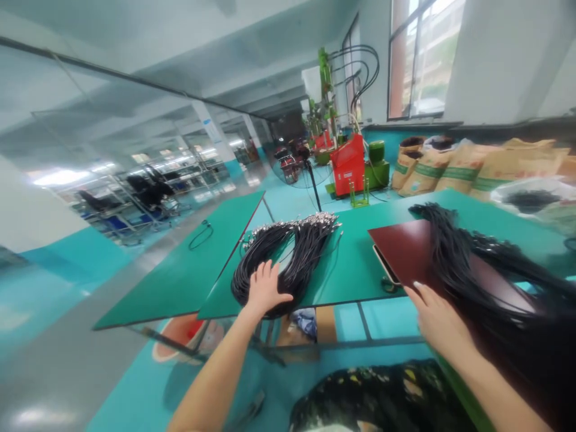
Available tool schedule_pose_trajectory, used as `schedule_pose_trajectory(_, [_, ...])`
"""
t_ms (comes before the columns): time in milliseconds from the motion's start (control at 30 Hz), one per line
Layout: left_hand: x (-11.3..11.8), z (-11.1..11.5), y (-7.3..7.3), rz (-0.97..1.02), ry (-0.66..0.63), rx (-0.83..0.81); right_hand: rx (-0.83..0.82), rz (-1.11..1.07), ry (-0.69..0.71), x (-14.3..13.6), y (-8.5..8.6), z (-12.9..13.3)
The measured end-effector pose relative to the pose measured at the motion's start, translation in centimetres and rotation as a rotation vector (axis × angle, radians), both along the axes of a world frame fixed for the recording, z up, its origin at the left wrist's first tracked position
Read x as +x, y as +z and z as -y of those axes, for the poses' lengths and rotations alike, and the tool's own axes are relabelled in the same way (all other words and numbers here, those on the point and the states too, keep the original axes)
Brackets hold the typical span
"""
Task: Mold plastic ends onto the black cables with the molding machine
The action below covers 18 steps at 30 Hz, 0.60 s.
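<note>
A thick bundle of black cables (310,255) with silvery metal ends lies bent in a U on the green table (351,258). My left hand (265,291) rests on the near curve of that bundle, its fingers spread and the thumb out to the right. To the right, my right hand (438,318) is at the near left edge of a dark red board (398,243). Its fingers stretch forward and nothing shows in them. Across the board drapes another heap of black cables (450,258). A pair of dark-handled scissors (389,285) appears to lie by the board's left edge.
A second green table (189,264) adjoins on the left, with a single looped cable (201,235) on it. Brown sacks (463,168) line the window wall. Beyond stand a red and green machine (348,165) and a floor fan (310,174). A tub (177,339) sits below.
</note>
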<state>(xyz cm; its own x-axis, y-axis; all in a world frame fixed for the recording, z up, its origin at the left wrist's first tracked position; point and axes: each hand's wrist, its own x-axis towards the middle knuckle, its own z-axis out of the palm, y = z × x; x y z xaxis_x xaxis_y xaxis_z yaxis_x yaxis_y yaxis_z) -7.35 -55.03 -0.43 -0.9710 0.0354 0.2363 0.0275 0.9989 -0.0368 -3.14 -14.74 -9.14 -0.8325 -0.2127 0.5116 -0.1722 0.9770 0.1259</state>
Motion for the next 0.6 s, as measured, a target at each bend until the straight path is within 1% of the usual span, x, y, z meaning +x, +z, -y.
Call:
schedule_pose_trajectory(33, [-0.4,0.9,0.2,0.068,-0.010,0.004,0.007,-0.012,0.009,-0.1,-0.3,-0.2])
schedule_pose_trajectory(100, [-1.9,2.1,0.6,0.213,-0.052,0.069,0.028,-0.024,0.030,-0.4,-0.8,-0.5])
schedule_pose_trajectory(200, [-5.1,3.0,1.4,0.401,-0.104,0.172,0.044,-0.027,0.051,-0.7,-1.5,-1.0])
schedule_pose_trajectory(267, [-7.0,3.4,2.0,0.500,-0.105,0.192,0.029,-0.025,0.055,-0.9,-1.9,-1.2])
schedule_pose_trajectory(333, [-8.0,4.1,2.8,0.574,-0.102,0.188,0.013,-0.018,0.057,-1.0,-2.1,-1.4])
schedule_pose_trajectory(400, [-7.9,4.7,3.8,0.605,-0.106,0.185,0.010,-0.007,0.062,-0.9,-2.0,-1.3])
schedule_pose_trajectory(467, [-6.8,5.0,4.6,0.584,-0.152,0.166,0.018,0.008,0.083,-0.9,-1.9,-1.3])
schedule_pose_trajectory(533, [-5.1,4.8,4.9,0.508,-0.249,0.067,0.024,0.018,0.104,-0.9,-1.7,-1.1])
schedule_pose_trajectory(600, [-3.4,4.4,4.6,0.423,-0.312,-0.100,0.010,0.028,0.097,-1.0,-1.6,-1.0])
